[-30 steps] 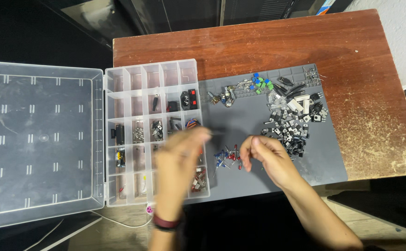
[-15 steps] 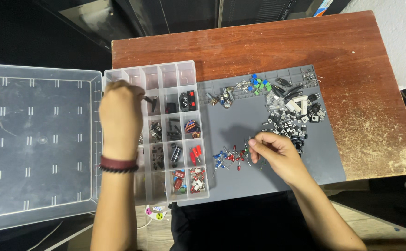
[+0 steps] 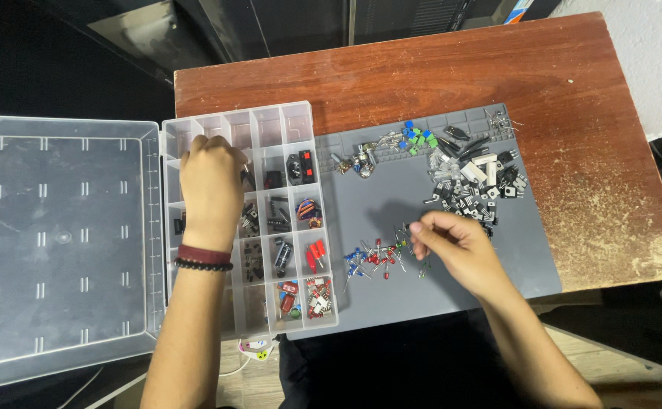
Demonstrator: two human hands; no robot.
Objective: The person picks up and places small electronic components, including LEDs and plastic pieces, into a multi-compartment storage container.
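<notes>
My left hand (image 3: 209,182) reaches into the upper-left compartments of a clear plastic organizer box (image 3: 298,121). Its fingers curl downward, so what they hold is hidden. A red band and a dark bead bracelet sit on that wrist. My right hand (image 3: 456,246) rests on the grey work mat (image 3: 391,189). Its thumb and forefinger are pinched together on a thin-legged part at the right edge of a scatter of small red, blue and green LEDs (image 3: 376,256).
The box's open clear lid (image 3: 58,242) lies flat to the left. Several compartments hold small electronic parts. More parts lie at the mat's far side: blue and green pieces (image 3: 416,136) and a black-and-white heap (image 3: 471,185). The wooden table (image 3: 437,68) is worn at its right edge.
My left hand has gone from the LED scatter on the mat up and left into the organizer's upper-left compartments. My right hand has stayed by the LEDs, pinching.
</notes>
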